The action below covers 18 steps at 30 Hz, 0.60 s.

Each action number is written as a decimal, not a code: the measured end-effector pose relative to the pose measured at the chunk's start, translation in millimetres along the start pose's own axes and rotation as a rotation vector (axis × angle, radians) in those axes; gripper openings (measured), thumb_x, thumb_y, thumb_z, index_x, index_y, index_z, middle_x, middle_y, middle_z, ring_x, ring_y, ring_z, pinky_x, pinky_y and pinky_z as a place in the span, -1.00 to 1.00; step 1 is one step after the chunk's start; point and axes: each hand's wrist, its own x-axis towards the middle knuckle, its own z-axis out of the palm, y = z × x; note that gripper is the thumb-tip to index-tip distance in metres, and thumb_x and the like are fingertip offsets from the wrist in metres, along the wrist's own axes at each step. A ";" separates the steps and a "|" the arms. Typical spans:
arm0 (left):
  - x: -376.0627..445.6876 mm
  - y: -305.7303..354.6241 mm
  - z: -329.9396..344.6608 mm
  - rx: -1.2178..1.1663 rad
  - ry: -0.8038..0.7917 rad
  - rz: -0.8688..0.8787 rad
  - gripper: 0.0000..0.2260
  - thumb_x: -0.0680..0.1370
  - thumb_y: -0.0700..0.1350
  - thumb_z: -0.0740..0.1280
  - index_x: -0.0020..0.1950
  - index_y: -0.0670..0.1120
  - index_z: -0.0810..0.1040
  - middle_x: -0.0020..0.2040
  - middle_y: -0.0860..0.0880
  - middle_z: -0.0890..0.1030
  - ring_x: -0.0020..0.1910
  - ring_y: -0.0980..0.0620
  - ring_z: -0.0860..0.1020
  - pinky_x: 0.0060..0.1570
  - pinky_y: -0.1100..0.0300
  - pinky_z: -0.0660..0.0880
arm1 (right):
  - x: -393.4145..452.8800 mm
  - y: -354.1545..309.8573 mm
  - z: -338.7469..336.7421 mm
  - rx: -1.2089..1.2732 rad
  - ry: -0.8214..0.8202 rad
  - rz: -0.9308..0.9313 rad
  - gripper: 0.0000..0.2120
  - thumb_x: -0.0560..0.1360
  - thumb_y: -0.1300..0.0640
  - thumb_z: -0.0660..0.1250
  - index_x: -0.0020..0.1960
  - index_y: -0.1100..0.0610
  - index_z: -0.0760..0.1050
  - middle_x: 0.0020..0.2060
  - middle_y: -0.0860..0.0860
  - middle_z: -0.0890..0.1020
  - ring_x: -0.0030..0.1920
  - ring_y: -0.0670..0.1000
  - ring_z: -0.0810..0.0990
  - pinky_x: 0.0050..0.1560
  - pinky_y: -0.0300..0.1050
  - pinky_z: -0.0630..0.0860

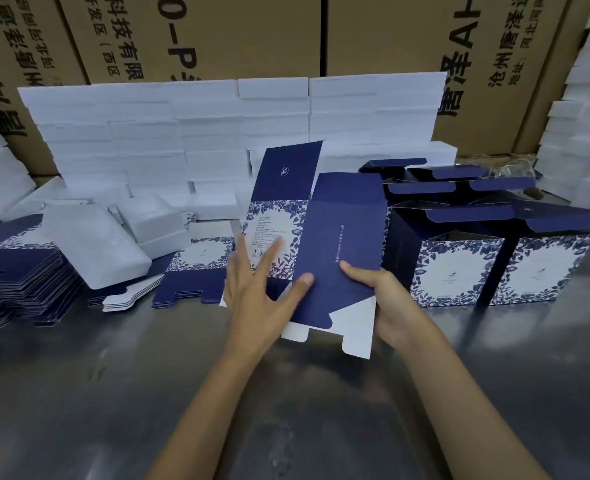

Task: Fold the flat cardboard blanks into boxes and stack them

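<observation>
Two bare hands hold a half-opened blue cardboard blank [338,244] above the grey metal table [113,393].

The right hand [387,299] pinches the blank's right edge, thumb on the front and fingers hidden behind it; the left hand [262,292] lies spread on the floral panel, thumb on the plain blue panel. Small print on the blank is too blurred to read. Folded boxes [459,268] stand just right; a stack of flat blanks [23,278] is cut off at the left edge. Brown cartons [217,32] behind white foam blocks [148,133] show partly "AH" and "O-P".
</observation>
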 end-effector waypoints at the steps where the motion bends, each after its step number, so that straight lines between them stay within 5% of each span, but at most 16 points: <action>1: 3.9 -2.7 -4.3 -0.024 0.034 -0.038 -0.28 0.42 0.34 0.38 0.53 0.36 0.16 0.62 0.20 -0.10 0.59 0.14 -0.11 0.53 -0.07 -0.03 | -0.6 -1.4 -3.6 -0.018 -0.006 -0.004 -0.67 0.49 0.19 0.42 0.25 0.20 0.61 0.10 0.15 0.73 0.02 0.16 0.75 -0.17 -0.02 0.68; 4: 14.2 -10.2 -21.7 -0.212 0.038 -0.215 -0.19 0.45 0.21 0.47 0.59 0.18 0.12 0.55 0.16 0.24 0.49 0.19 0.22 0.48 0.09 0.20 | -2.9 -6.7 -16.0 -0.073 -0.005 0.001 -0.58 0.37 0.16 0.47 0.22 0.18 0.63 0.07 0.12 0.74 -0.03 0.12 0.76 -0.18 -0.04 0.68; 8: 22.1 -22.3 -41.8 -0.540 -0.165 -0.362 -0.56 0.43 0.02 0.55 0.29 0.07 0.57 0.16 0.13 0.68 0.18 0.10 0.63 0.23 0.08 0.51 | -6.3 -10.8 -31.1 -0.132 -0.051 0.017 -0.83 0.37 0.17 0.49 -0.05 0.09 0.77 0.04 0.09 0.75 -0.04 0.10 0.76 -0.14 -0.04 0.69; 11: 20.9 -27.1 -46.5 -0.644 -0.223 -0.328 -0.63 0.45 -0.09 0.53 0.24 0.02 0.59 0.14 0.06 0.69 0.13 0.05 0.66 0.14 0.09 0.55 | -7.4 -11.4 -33.8 -0.181 -0.058 0.006 -0.81 0.41 0.15 0.51 0.01 0.09 0.75 0.09 0.10 0.74 0.01 0.10 0.75 -0.10 -0.06 0.69; 15: 20.9 -26.3 -45.5 -0.656 -0.251 -0.306 -0.69 0.48 -0.15 0.50 -0.03 0.31 0.65 0.04 0.22 0.70 0.03 0.20 0.67 -0.13 0.36 0.57 | -2.6 -9.9 -34.8 -0.189 0.048 -0.101 -0.74 0.58 0.17 0.38 0.26 0.08 0.61 0.14 0.05 0.72 0.10 0.07 0.72 -0.06 -0.08 0.67; 18: 19.2 -24.0 -41.9 -0.678 -0.230 -0.363 -0.69 0.45 -0.03 0.52 0.18 0.10 0.61 0.05 0.06 0.72 -0.04 0.08 0.71 -0.12 0.17 0.61 | -3.4 -9.8 -38.9 -0.209 0.052 -0.088 -0.75 0.61 0.21 0.34 0.27 0.06 0.60 0.15 0.03 0.72 0.11 0.06 0.72 -0.04 -0.07 0.67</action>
